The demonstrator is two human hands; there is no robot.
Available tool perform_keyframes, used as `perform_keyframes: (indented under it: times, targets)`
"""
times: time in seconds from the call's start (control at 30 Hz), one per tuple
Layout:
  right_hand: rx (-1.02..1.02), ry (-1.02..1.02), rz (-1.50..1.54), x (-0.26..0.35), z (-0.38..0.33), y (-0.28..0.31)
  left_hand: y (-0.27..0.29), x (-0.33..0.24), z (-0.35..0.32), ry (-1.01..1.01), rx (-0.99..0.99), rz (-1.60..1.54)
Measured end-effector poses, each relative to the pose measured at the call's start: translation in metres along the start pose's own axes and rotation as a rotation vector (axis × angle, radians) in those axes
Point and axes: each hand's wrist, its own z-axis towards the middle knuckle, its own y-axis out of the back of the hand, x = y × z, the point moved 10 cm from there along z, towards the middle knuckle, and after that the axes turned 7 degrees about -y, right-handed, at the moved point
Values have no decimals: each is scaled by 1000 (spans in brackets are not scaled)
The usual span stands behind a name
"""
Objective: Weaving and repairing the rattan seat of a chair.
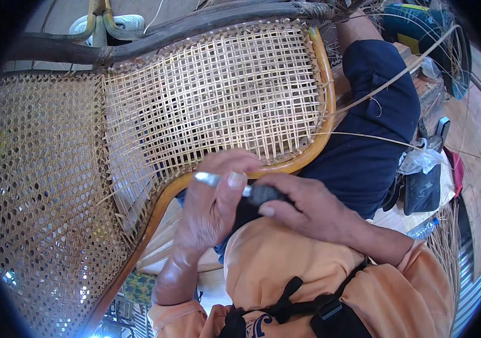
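Note:
My right hand (308,208) is closed round the black handle of a tool (266,194) with a shiny metal shaft. Its exact kind I cannot make out. The metal runs left, behind the thumb of my left hand (209,203), and shows again beyond it. That hand is bent round the metal part, its fingers somewhat blurred, just at the near edge of the chair frame. Beyond both hands spreads a woven cane panel (235,96), bordered by a curved yellow-brown rattan frame (322,135). The weave near my left hand has wider gaps and loose strands.
A finished-looking cane panel (43,169) fills the left side. Dark bent poles (195,28) cross the far side. Long loose cane strands (404,70) stick out right over my leg (358,129). A dark pouch (422,188), plastic bag (420,160) and teal container (426,34) lie at the right.

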Motion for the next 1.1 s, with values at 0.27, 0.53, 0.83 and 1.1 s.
perform_keyframes:
  times: [0.27, 0.53, 0.83, 1.1]
  targets:
    - [-263, -92, -619, -17, -18, 45, -9, 17, 34, -137, 102, 657]
    - [-251, -202, -713, -25, -13, 41, -46, 19, 48, -225, 381, 936]
    - [-318, -175, -490, -34, -12, 38, -42, 23, 47, -214, 300, 891]
    - [-235, -235, -587, -25, -29, 43, -36, 16, 52, -176, 292, 720]
